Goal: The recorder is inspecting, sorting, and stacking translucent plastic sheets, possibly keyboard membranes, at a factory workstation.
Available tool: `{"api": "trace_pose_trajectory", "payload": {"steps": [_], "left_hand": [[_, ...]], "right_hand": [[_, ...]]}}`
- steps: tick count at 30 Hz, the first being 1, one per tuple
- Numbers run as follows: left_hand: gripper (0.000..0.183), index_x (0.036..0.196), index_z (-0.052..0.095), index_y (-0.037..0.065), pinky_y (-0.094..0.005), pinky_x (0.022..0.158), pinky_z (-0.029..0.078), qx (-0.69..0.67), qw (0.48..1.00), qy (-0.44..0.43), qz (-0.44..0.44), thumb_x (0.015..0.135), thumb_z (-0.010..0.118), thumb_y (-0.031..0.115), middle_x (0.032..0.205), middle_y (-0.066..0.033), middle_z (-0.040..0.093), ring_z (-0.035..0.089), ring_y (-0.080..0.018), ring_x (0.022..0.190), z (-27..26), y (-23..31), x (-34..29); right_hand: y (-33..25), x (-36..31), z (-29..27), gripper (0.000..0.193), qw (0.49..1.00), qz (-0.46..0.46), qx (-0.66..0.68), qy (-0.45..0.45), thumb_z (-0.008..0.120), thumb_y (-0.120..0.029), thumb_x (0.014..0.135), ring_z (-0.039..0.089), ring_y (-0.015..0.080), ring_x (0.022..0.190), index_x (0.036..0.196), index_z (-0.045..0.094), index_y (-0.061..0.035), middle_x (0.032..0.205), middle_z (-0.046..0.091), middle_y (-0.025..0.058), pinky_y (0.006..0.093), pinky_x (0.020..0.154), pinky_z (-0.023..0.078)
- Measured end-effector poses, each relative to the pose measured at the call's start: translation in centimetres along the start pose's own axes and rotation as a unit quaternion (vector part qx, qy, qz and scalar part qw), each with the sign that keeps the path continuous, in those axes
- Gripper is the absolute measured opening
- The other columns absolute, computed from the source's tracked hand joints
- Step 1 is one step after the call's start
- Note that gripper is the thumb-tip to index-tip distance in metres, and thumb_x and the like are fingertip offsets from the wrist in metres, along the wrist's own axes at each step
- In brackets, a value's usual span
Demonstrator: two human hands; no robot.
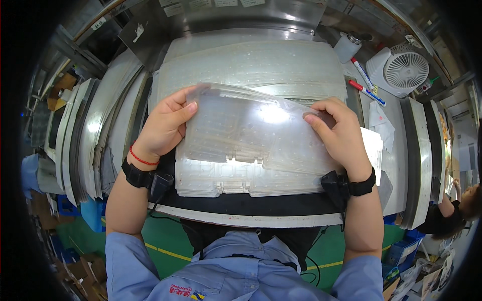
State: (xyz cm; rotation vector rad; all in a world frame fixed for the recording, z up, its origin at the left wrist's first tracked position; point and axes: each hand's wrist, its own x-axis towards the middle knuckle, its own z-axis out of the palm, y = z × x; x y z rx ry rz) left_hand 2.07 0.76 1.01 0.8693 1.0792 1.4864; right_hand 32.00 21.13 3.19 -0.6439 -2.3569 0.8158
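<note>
Between my two hands a clear plastic sheet (241,125) is held up, slightly tilted, with a bright glare on it. My left hand (170,118) pinches its upper left corner between thumb and fingers. At the upper right corner my right hand (336,128) grips the sheet the same way, thumb on top. Below it lies a stack of similar clear sheets (201,185) with a notched, ribbed part at the front edge. Behind, a larger pile of clear sheets (251,60) covers the back of the bench.
A white fan (401,70), a bottle (347,47) and red-and-blue markers (367,93) stand or lie at the back right. Upright stacks of panels (95,125) flank the left side, and more panels (416,160) the right. A person (454,210) is at the far right.
</note>
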Motion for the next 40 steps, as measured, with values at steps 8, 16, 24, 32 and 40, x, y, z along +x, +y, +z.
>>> {"api": "trace_pose_trajectory", "payload": {"steps": [8,16,24,32,40], "left_hand": [[0.041,0.143,0.051,-0.002,-0.0319,0.1,0.054,-0.007,1.0,0.019,-0.02,0.107,0.053,0.018,0.127,-0.011,0.067,0.067,-0.0164,0.113,0.3,0.2,0.1],[0.04,0.143,0.051,-0.003,-0.0313,0.098,0.054,0.008,0.999,0.039,-0.02,0.107,0.052,0.014,0.126,-0.0112,0.068,0.068,-0.0157,0.111,0.0,-0.1,0.0],[0.041,0.143,0.05,-0.004,-0.0312,0.098,0.054,0.029,0.998,0.052,-0.015,0.107,0.052,0.015,0.126,-0.0122,0.068,0.068,-0.0164,0.111,0.2,0.0,0.0],[0.044,0.145,0.048,-0.004,-0.0311,0.099,0.054,0.027,0.998,0.051,-0.001,0.106,0.054,0.013,0.128,-0.0135,0.067,0.067,-0.0173,0.113,0.3,0.3,0.0],[0.05,0.148,0.045,-0.003,-0.0318,0.101,0.053,0.037,0.998,0.057,-0.012,0.104,0.059,0.014,0.13,-0.0144,0.066,0.066,-0.0182,0.115,-0.5,0.0,0.0]], "right_hand": [[-0.2,0.1,0.1,0.033,1.0,-0.001,-0.026,-0.016,0.081,-0.019,0.082,0.063,0.029,0.086,0.103,0.07,0.0031,0.093,0.067,0.0154,0.0364,0.078,0.051],[0.1,-0.1,0.2,0.033,1.0,0.009,-0.019,0.008,0.082,-0.019,0.081,0.065,0.0314,0.086,0.1,0.067,0.0036,0.092,0.067,0.0175,0.0374,0.08,0.052],[-0.1,0.0,-0.1,0.031,0.999,0.049,-0.015,0.006,0.081,-0.018,0.082,0.067,0.0307,0.087,0.099,0.067,0.003,0.092,0.069,0.0178,0.0364,0.081,0.053],[0.1,-0.1,-0.3,0.028,0.998,0.049,-0.01,0.024,0.081,-0.017,0.083,0.068,0.0283,0.085,0.098,0.067,0.0023,0.09,0.07,0.0165,0.0345,0.081,0.053],[-0.1,0.0,-0.7,0.026,0.998,0.064,-0.008,0.019,0.08,-0.016,0.084,0.068,0.0273,0.088,0.099,0.067,0.0012,0.091,0.07,0.0163,0.0343,0.083,0.052]]}}
